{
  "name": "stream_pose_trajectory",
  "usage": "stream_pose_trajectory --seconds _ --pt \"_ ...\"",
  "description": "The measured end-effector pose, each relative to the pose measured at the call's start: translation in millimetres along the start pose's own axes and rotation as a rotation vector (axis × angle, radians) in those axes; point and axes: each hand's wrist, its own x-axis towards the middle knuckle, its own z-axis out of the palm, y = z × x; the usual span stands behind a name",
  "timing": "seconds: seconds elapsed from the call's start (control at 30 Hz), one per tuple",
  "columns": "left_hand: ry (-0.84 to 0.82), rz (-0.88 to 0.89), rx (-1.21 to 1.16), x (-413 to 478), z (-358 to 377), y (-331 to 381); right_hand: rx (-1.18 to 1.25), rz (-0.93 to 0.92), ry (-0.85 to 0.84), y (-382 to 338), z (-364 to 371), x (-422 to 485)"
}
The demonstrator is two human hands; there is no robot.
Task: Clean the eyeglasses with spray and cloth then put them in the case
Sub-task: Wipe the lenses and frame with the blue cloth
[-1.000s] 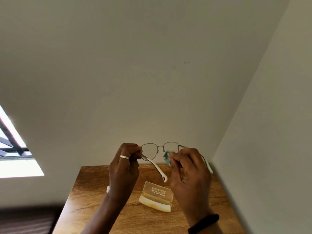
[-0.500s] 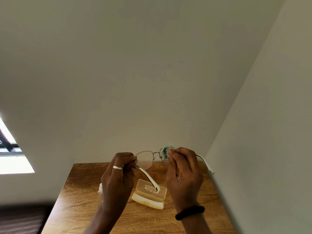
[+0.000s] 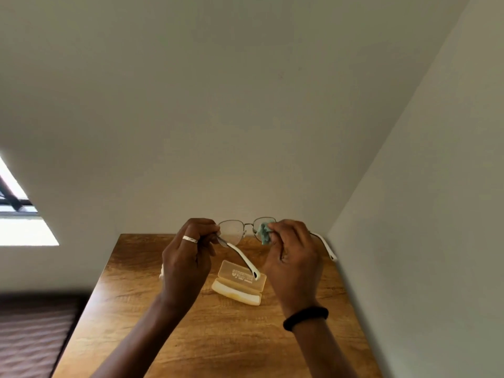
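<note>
I hold thin metal-framed eyeglasses (image 3: 236, 230) with white temple tips up above the wooden table (image 3: 218, 336). My left hand (image 3: 188, 257), wearing a ring, pinches the frame at its left hinge. My right hand (image 3: 293, 257) pinches a small teal cloth (image 3: 264, 233) against the right lens. An open translucent cream case (image 3: 240, 285) lies on the table below the glasses, lid raised. A small white object (image 3: 161, 272) peeks out behind my left hand; I cannot tell what it is.
The table sits in a corner, with a pale wall behind it and another wall along its right edge. A bright window (image 3: 19, 225) is at the left. A dark ribbed surface (image 3: 32, 336) lies left of the table.
My right hand and the cloth have shifted on the right lens. The camera view has tilted slightly; both hands keep hold of the glasses.
</note>
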Motion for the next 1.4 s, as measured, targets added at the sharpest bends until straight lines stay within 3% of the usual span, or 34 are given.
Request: stream_pose_trajectory --seconds 0.13,0.4,0.63,0.8,0.93,1.2,1.4 --pt "-0.002 -0.019 -0.006 -8.3 1.9 0.2 0.039 0.040 0.026 -3.9 1.0 -0.3" --pt "0.001 -0.033 -0.004 -9.8 -4.3 0.8 0.029 -0.044 -0.122 2.3 -2.7 -26.7" --pt "-0.055 -0.051 -0.013 -23.6 -0.9 6.0 0.032 0.094 -0.002 1.1 0.3 -17.0" --pt "-0.039 -0.067 0.017 -23.1 0.0 5.3 0.105 0.067 -0.071 -8.3 3.2 -29.7" --pt "-0.017 -0.084 0.028 -25.2 -5.2 0.7 0.026 0.054 -0.117 -3.2 -1.1 -39.7" --pt "-0.007 -0.129 0.018 -30.2 -3.1 0.4 0.071 0.093 -0.035 -8.1 7.9 -24.9" --pt "-0.039 -0.163 0.090 -30.9 -6.9 -4.0 0.097 0.053 -0.175 -8.8 3.8 -42.2"
